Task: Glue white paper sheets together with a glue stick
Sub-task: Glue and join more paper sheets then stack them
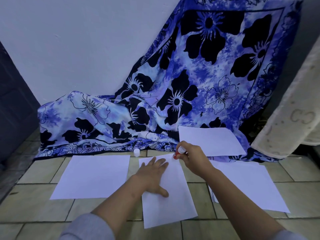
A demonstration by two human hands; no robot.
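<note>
A white paper sheet (170, 203) lies on the tiled floor in front of me. My left hand (153, 175) presses flat on its upper left part, fingers spread. My right hand (192, 157) grips a red glue stick (178, 153), whose tip touches the sheet's far right corner. The glue stick's white cap (136, 152) stands on the floor beyond the sheet. Another white sheet (93, 176) lies to the left, one (249, 186) to the right, and one (212, 141) rests on the cloth behind my right hand.
A blue and black flowered cloth (173, 94) drapes from the wall onto the floor behind the sheets. A pale patterned mattress or cushion (290, 118) leans at the right. A dark panel (15, 104) stands at the left.
</note>
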